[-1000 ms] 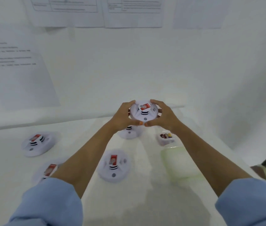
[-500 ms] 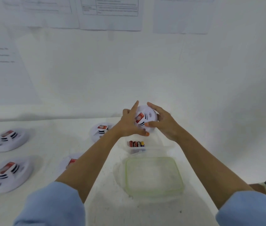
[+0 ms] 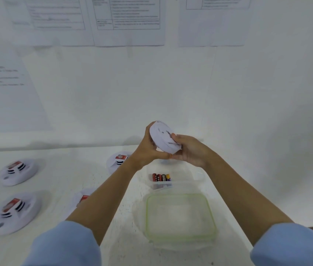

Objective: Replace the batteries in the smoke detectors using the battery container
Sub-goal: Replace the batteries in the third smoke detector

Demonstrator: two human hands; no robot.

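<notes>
Head view, L to R. White surface [image 3: 61, 169]. Far L: 2 smoke detectors lying flat, red-labelled side up: rear detector [image 3: 17, 171] and front detector [image 3: 14, 213], apart from each other. Next R: 3rd detector [image 3: 82, 198], flat, mostly hidden by L forearm [image 3: 103, 196]; only red label + bit of rim seen. 4th detector [image 3: 118, 162], flat, further back, partly behind same forearm nr wrist.

L grip [image 3: 148, 150]: fingers curled round far L edge of 5th detector [image 3: 163, 138], thumb under its lower edge. Unit is in the air, tilted steeply on edge, plain white face toward upper L, slotted side wall toward R grip [image 3: 190, 150]. R grip: one digit on slotted wall, rest curled underneath. Both grips hold the same unit and touch each other below it. Unit sits above and beyond battery container [image 3: 196, 178], no contact w/ it.

Container: clear, open, on surface below the hands. Batteries [image 3: 160, 177] lie side by side at its L end. Clear lid [image 3: 178, 195] w/ green rim, flat on surface just in front of container; touching or not, cannot tell.

Counts: detectors 5 (4 on surface, 1 held); container 1; lid 1; batteries 4 seen on top, lower layer too blurred to count. Light-blue sleeves [image 3: 63, 244] on both arms. Printed sheets [image 3: 128, 20] on wall [image 3: 171, 83], text unreadable.
</notes>
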